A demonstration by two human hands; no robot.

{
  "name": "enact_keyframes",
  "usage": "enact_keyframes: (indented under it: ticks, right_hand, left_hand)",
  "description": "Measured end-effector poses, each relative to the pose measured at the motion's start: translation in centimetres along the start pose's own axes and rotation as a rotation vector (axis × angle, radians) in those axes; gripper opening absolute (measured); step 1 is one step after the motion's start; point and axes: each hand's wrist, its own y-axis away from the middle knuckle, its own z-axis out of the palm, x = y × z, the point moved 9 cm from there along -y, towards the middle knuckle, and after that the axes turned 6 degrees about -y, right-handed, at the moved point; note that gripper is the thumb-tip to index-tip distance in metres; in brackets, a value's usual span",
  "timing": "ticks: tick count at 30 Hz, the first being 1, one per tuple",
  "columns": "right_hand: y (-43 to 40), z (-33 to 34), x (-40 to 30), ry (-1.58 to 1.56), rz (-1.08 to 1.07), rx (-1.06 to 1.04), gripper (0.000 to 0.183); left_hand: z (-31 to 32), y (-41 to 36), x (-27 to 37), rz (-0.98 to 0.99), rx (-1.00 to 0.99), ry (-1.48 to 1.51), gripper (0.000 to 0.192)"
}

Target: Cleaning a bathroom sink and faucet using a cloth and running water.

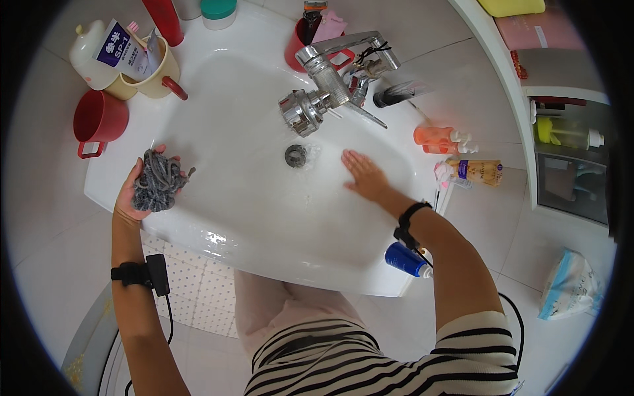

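Note:
My left hand [130, 199] holds a dark grey mesh scrubber or cloth [161, 183] over the left rim of a white washbasin [223, 119]; the bunched thing has a thick cord looped over it. On the basin's right side, my right hand [366, 175] is palm down with its fingers stretched out, and nothing shows in it. Whether it touches the porcelain is hard to tell. Between the hands lies the round drain plug [295, 156], with water around it. A chrome faucet [322, 74] reaches over the bowl from the back right, its wide nozzle above the drain.
A red mug [100, 119] and a cream cup [163, 74] with toothpaste stand at the left rim. Another red mug [295, 52] holds a razor behind the faucet. Orange bottles [436, 136] and a blue pump bottle [403, 258] line the right side. An open cabinet [569, 148] hangs beyond.

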Motion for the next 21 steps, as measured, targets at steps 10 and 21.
enact_keyframes:
  ticks: [10,21]
  right_hand:
    - [7.2,3.8,-4.2,0.006,0.096,-0.280,0.079]
    - [9.0,4.3,-7.1,-0.052,0.111,-0.298,0.081]
  left_hand:
    - [-0.2,0.4,0.0,-0.008,0.013,0.031,0.047]
    - [-0.6,0.5,-0.4,-0.018,0.044,0.014,0.049]
